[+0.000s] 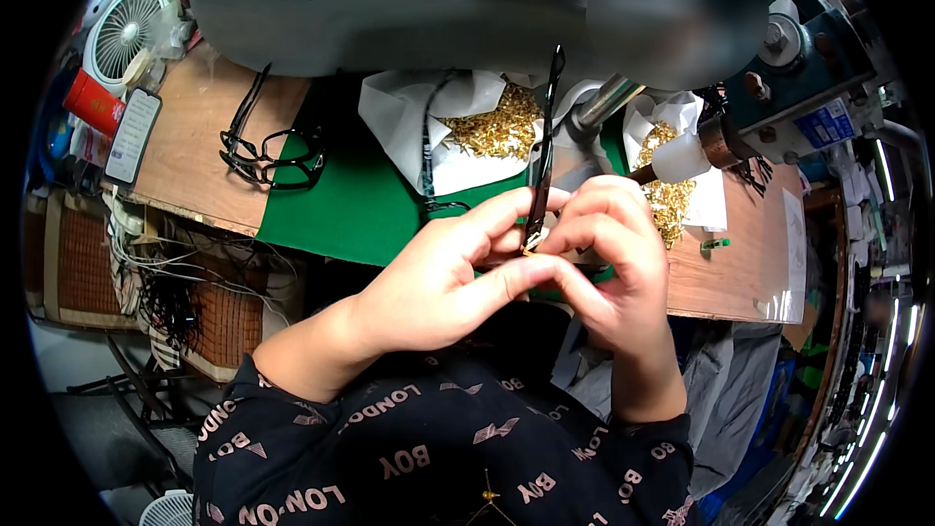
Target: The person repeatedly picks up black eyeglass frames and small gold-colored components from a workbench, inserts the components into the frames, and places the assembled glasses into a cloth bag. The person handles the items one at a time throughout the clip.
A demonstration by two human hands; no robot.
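Observation:
A black eyeglass temple [545, 146] stands nearly upright between my two hands, its curved tip pointing away from me. My left hand [429, 278] grips its lower end between thumb and fingers. From the other side, my right hand [618, 253] is closed in a pinch at that same end, where a tiny gold-coloured metal piece [529, 251] shows at the fingertips. Its exact shape is too small to tell. Just beyond my left hand, another dark temple [427, 151] lies across white paper [390, 107] that holds a heap of small gold metal parts [497, 125].
Black eyeglass frames [278, 161] lie on the left, partly on a green mat [341, 219]. At right, a bench machine [799, 78] reaches over a second gold heap [667, 205]. A phone [133, 136], a red can [94, 102] and a white fan [130, 34] line the left edge.

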